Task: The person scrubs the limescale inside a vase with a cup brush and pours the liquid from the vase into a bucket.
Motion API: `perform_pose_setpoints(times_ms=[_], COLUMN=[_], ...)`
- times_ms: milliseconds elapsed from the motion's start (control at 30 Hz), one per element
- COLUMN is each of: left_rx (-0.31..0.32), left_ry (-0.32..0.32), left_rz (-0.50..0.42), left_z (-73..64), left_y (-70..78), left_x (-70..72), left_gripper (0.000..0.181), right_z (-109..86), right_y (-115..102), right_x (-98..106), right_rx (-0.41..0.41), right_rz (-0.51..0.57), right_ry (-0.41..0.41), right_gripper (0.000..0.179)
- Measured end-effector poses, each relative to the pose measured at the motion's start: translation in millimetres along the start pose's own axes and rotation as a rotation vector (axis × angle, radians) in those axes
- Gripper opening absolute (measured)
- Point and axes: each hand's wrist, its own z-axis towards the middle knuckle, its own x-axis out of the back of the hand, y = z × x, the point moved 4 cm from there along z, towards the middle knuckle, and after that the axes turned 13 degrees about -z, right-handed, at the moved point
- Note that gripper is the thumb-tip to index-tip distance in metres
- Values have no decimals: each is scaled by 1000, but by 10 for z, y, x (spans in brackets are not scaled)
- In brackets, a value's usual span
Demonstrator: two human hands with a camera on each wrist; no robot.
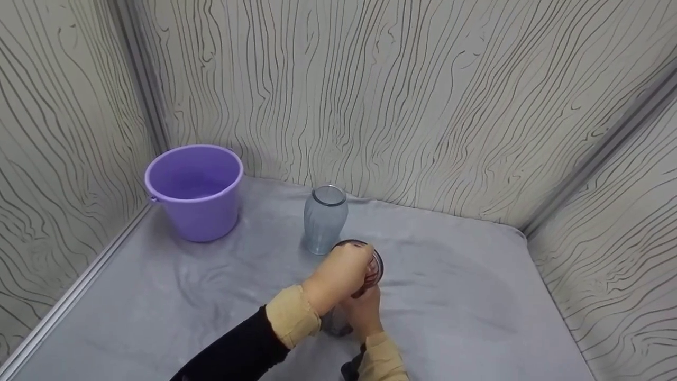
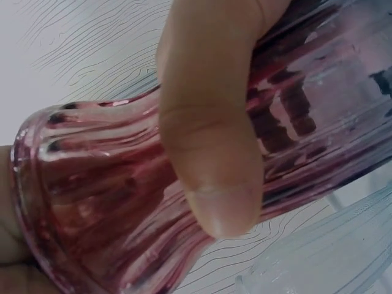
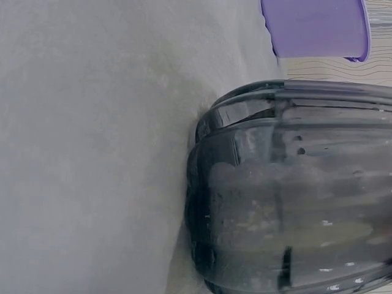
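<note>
A ribbed glass vase (image 2: 122, 202), reddish at its flared mouth and neck and greyer lower down, stands slightly tilted. Its base (image 3: 208, 208) meets the grey cloth. My right hand (image 1: 365, 313) grips the neck, with a thumb wrapped across it in the left wrist view. Above, my left hand (image 1: 341, 275) is bent over the mouth and covers part of the rim. What its fingers do there is mostly hidden; a few fingers (image 2: 9, 211) show just beyond the rim. Close behind is a pale blue glass vase (image 1: 326, 222), upright and untouched.
A purple bucket (image 1: 209, 214) stands at the back left near the corner. Grey cloth (image 1: 449, 296) covers the tabletop. Walls with wood-grain lines (image 1: 338, 95) enclose the back and sides, and a metal strip (image 1: 74, 296) runs along the left edge.
</note>
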Motion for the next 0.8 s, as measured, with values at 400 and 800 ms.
perform_pose_setpoints(times_ms=[400,800], left_rx=[-40,-31], left_ry=[45,-10], left_rz=[72,137], left_z=[-33,6], left_y=[72,83], left_x=[8,-8], left_gripper=[12,18], right_z=[11,5], right_y=[-36,-16], right_x=[7,-3], right_rx=[15,14], right_rz=[-67,-64], right_ry=[17,36], right_gripper=[54,52])
